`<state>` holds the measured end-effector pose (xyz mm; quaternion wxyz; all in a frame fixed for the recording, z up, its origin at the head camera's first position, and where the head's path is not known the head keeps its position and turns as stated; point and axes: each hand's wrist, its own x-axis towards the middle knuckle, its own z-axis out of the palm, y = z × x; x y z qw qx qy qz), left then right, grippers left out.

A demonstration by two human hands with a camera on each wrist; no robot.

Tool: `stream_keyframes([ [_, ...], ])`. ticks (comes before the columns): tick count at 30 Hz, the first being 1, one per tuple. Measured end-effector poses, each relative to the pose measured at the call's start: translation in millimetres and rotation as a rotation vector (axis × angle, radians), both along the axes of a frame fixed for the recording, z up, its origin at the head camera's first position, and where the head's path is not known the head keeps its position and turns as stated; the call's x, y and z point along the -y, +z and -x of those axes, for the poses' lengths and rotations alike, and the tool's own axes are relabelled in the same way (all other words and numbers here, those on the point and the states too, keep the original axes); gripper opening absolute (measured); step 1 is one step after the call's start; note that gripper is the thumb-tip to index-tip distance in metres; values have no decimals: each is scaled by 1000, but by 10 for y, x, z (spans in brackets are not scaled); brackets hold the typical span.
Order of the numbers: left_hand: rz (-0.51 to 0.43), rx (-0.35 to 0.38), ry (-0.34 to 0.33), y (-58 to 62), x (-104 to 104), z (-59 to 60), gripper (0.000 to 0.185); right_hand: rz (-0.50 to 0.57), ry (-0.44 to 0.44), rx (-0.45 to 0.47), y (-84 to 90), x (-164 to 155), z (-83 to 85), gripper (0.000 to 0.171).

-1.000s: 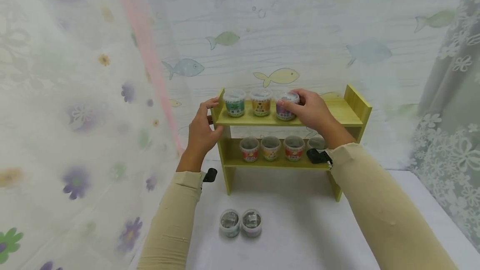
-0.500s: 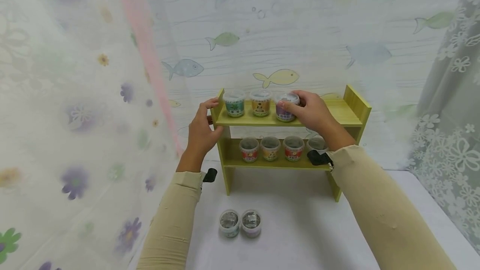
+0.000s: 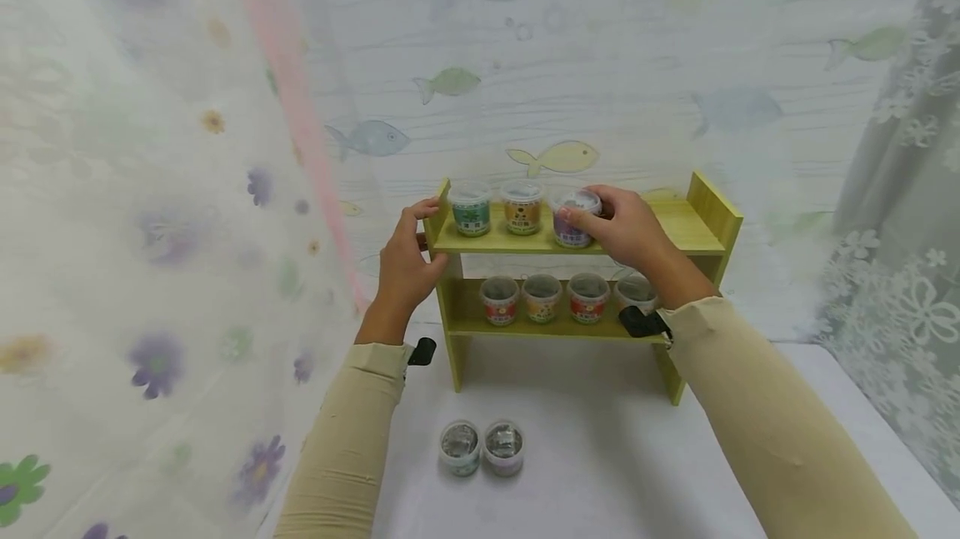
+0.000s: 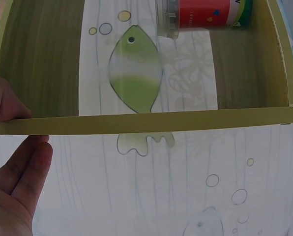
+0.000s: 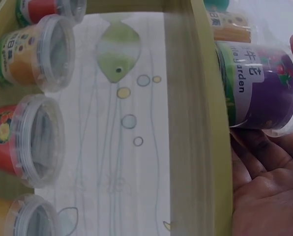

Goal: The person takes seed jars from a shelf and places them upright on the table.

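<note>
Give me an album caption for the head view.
Right hand grips a purple cup on the shelf; left hand holds its end.

This looks like a staged tabletop set in a room, perhaps a studio rather than a lived-in home. Behind the hands hangs a pale backdrop (image 3: pixel 600 64) printed with fish and bubbles, with sheer flowered curtains (image 3: pixel 150 231) to either side of them. Beneath them, a white-covered table (image 3: pixel 600 456) carries a small wooden shelf (image 3: pixel 708 214) of little lidded cups (image 3: pixel 542 296).
</note>
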<state>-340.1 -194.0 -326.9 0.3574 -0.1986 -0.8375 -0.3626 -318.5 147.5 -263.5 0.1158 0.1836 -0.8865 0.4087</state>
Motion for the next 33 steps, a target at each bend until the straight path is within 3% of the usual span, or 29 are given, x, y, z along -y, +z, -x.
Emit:
stream_keyframes([
  [33, 4, 8, 14, -2, -11, -1, 59, -9, 12, -79, -35, -81, -238, 66],
])
